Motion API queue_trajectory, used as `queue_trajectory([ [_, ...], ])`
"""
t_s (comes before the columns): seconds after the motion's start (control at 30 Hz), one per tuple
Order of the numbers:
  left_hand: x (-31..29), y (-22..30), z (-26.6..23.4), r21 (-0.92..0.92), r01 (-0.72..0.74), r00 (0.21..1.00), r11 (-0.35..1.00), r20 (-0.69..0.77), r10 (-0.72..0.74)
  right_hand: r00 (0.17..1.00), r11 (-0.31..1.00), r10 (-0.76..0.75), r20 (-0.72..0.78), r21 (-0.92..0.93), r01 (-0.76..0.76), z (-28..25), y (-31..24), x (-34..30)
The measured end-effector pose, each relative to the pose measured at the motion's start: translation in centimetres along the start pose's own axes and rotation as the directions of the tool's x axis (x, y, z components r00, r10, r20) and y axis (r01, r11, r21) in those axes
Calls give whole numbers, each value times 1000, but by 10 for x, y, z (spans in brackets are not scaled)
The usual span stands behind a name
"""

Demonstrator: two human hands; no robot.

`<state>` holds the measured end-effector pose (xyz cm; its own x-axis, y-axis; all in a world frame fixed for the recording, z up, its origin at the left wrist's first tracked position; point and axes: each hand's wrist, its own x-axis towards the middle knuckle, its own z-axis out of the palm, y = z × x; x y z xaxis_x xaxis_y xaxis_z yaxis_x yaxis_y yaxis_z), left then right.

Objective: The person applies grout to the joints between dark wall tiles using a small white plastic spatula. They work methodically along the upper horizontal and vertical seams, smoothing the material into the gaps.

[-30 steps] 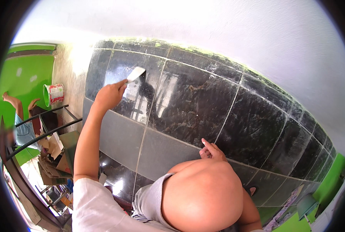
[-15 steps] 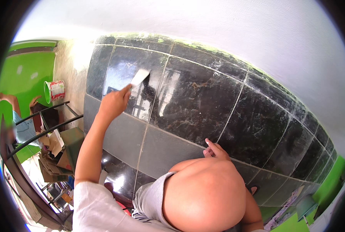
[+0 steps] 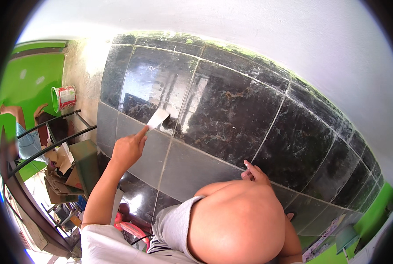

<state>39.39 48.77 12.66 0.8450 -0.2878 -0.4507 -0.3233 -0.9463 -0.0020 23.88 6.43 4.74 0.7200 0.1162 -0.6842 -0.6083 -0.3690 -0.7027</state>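
My left hand (image 3: 129, 152) grips a putty knife (image 3: 158, 118) with a broad, pale flat blade; its handle is hidden in my fingers. The blade lies over the lower part of a glossy black tile (image 3: 137, 94), near the grout line above the grey tiles; whether its edge touches is hard to tell. My right hand (image 3: 256, 172) shows beyond my bent knee (image 3: 238, 224), one finger stretched out toward the tiles and the others loosely bent. I see nothing in it, and the knee covers most of that forearm.
Greenish paint residue lines the tiles' top edge under a white wall (image 3: 302, 39). At left are a paint bucket (image 3: 65, 97), a black metal frame (image 3: 60, 140), cardboard pieces (image 3: 60, 176) and another person (image 3: 29, 141). A red-pink object (image 3: 132, 229) lies below my left arm.
My left hand has brought the putty knife down from the upper part of the black tile to its lower edge. The view has shifted slightly; my right hand keeps its pose by the knee.
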Motion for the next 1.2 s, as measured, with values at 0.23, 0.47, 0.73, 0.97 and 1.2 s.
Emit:
queue_trajectory([
  [0.23, 81, 0, 1, -22, -78, 973, 997, -218, 71, 994, 994, -109, 8, -6, 109, 4, -42, 17],
  [0.47, -4, 11, -9, 32, 3, 997, 999, 77, -6, 979, 989, 1, 203, 146, -31, 6, -7, -7],
  [0.73, 80, 12, 3, 39, -22, 974, 999, -224, 30, 932, 930, 102, 347, 299, -214, 29, -45, 1],
  [0.97, -39, 16, 22, 45, 1, 998, 999, 64, -4, 883, 730, -31, 468, 614, -300, -5, -60, -27],
  [1.2, 8, 37, 15, -11, 34, 998, 999, -46, -35, 890, 660, -34, 455, 679, -322, 2, -59, -20],
])
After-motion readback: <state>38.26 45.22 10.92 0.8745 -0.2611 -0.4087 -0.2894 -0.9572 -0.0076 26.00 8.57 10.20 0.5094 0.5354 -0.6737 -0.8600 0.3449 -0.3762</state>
